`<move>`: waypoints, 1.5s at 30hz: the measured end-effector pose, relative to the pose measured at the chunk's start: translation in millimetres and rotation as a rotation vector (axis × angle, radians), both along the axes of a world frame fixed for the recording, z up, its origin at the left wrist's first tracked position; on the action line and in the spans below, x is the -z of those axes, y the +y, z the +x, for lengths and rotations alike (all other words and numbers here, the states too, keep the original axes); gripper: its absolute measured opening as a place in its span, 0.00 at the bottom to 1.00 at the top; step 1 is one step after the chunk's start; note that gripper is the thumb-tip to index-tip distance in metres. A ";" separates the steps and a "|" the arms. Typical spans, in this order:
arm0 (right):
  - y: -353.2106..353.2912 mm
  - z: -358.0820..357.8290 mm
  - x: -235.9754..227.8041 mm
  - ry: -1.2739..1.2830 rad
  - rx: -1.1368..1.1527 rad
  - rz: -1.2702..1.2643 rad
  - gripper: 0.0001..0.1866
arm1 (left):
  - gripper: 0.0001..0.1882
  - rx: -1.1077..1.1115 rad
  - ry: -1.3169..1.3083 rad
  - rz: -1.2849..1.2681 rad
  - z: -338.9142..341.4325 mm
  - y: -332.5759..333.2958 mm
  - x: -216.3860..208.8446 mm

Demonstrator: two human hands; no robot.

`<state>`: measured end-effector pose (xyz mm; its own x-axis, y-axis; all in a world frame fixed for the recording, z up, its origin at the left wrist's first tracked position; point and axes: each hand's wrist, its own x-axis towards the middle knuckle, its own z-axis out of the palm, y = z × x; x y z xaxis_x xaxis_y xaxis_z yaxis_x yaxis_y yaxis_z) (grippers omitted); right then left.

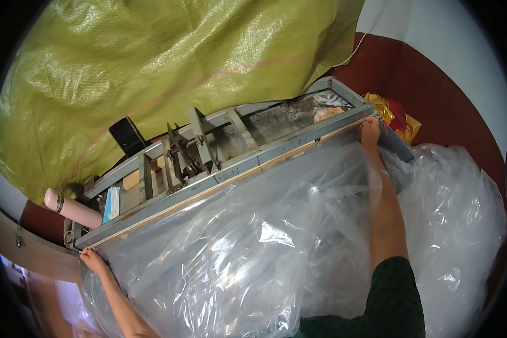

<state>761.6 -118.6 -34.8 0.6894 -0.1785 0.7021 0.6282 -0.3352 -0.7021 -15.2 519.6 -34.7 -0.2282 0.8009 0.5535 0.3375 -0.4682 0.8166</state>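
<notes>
A large sheet of clear plastic film (248, 231) spreads in wrinkled folds from a long metal frame toward me. Its far edge runs along a thin wooden strip (231, 179) on the frame's near side. At the strip's left end, my left hand (93, 260) is closed in a pinch on the film's corner. My right hand (370, 134) is closed on the film's edge at the far right end, close to the frame's corner. Both arms are stretched wide, with the film between them. The fingertips are small in view and partly hidden.
The metal frame (290, 147) has crossbars and a dark mechanism (188, 160) inside. A pink bottle (73, 208), a blue-white packet (112, 203) and a black phone-like object (127, 137) rest around it. A yellow-green woven sack (169, 50) looms behind. More bunched plastic (450, 225) lies at right.
</notes>
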 end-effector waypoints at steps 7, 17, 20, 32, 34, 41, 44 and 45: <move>-7.2 -9.5 -9.0 0.330 -0.174 0.139 0.05 | 0.04 0.117 -0.133 -0.187 11.2 -17.6 -6.6; 104.6 -120.0 -158.7 -0.203 -0.254 -0.356 0.07 | 0.03 0.556 -0.033 -0.082 -19.9 -151.1 -129.2; 202.1 -260.4 -212.8 -0.117 -0.749 -0.475 0.07 | 0.04 0.514 -0.147 -0.043 -45.1 -185.3 -150.5; 329.7 -556.3 -132.8 0.019 -1.592 -0.541 0.11 | 0.11 0.456 -0.031 0.033 -84.5 -209.8 -160.2; 313.5 -535.2 -105.2 0.172 -1.529 -0.477 0.11 | 0.17 0.305 0.266 -0.009 -102.3 -189.3 -149.6; 133.0 -359.0 -74.7 0.290 -1.024 -0.617 0.06 | 0.30 0.129 0.975 -0.195 -188.9 -158.7 -58.2; 25.0 -288.6 -72.3 0.377 -0.796 -0.614 0.06 | 0.31 0.233 1.093 -0.098 -158.6 -209.4 -27.6; -12.7 -265.5 -68.6 0.365 -0.700 -0.643 0.06 | 0.32 0.253 1.128 -0.065 -131.2 -246.7 -30.6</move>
<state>496.1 -131.3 33.7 0.6857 0.6841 0.2486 0.6115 -0.3562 -0.7066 -146.3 272.9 -4.1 0.5401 0.7874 0.2969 0.7922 -0.5949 0.1365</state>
